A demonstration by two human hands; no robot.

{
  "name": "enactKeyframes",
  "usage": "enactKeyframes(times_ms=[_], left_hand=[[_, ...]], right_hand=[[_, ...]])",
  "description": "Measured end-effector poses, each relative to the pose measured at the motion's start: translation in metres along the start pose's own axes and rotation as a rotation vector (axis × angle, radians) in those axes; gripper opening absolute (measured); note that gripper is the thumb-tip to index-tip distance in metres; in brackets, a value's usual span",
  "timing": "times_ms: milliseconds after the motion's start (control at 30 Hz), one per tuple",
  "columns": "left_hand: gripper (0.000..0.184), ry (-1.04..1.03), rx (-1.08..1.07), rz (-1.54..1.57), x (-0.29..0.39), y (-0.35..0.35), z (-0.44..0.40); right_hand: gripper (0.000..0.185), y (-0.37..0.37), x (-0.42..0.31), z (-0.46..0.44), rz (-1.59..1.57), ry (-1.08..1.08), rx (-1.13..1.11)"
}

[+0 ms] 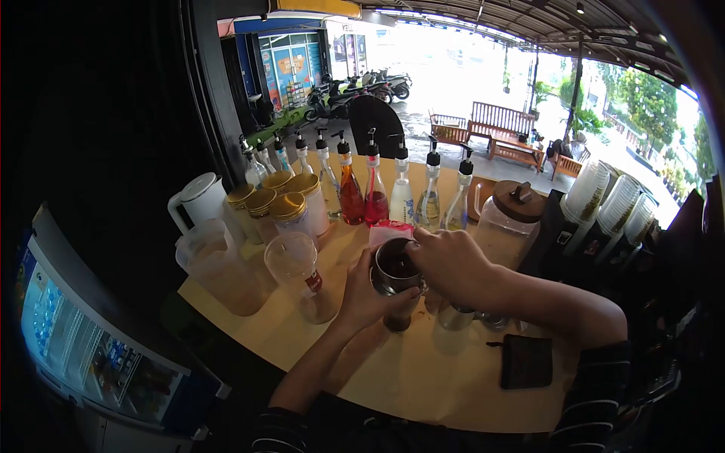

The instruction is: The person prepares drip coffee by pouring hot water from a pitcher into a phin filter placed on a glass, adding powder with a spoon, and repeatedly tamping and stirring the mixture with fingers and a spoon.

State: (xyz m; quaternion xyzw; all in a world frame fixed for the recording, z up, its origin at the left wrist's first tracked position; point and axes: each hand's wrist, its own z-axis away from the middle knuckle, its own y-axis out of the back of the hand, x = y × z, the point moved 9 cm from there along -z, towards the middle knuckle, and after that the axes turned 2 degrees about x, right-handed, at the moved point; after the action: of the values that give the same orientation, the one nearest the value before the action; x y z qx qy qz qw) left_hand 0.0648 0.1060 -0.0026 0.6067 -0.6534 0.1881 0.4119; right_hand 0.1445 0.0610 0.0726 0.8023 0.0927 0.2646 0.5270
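My left hand (370, 296) wraps round a metal cup (389, 284) above the table, with its dark inside facing me. My right hand (453, 260) is closed at the cup's right rim, its fingers pinched; whatever they hold is hidden. Just behind the cup lies a red and white packet (391, 230). To the left of my left hand stands a clear plastic cup (291, 260) with a red label. Under my right forearm is a clear glass vessel (455, 317), partly covered.
Several pump bottles (352, 195) line the table's back edge. Gold-lidded jars (290, 208), a white kettle (201, 198) and a clear pitcher (219, 264) stand left. On the right are a wooden-lidded jar (513, 215), stacked cups (589, 192) and a dark folded cloth (526, 362).
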Motion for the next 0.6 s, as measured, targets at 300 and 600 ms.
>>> enactKeyframes(times_ms=[300,600], left_hand=[[0.077,0.06,0.062,-0.028,0.006,-0.002,0.0],[0.079,0.012,0.015,0.067,0.019,0.001,-0.005]], right_hand=[[0.02,-0.004,0.01,-0.005,-0.266,0.019,0.004],[0.014,0.016,0.005,0.005,-0.314,0.196,0.121]])
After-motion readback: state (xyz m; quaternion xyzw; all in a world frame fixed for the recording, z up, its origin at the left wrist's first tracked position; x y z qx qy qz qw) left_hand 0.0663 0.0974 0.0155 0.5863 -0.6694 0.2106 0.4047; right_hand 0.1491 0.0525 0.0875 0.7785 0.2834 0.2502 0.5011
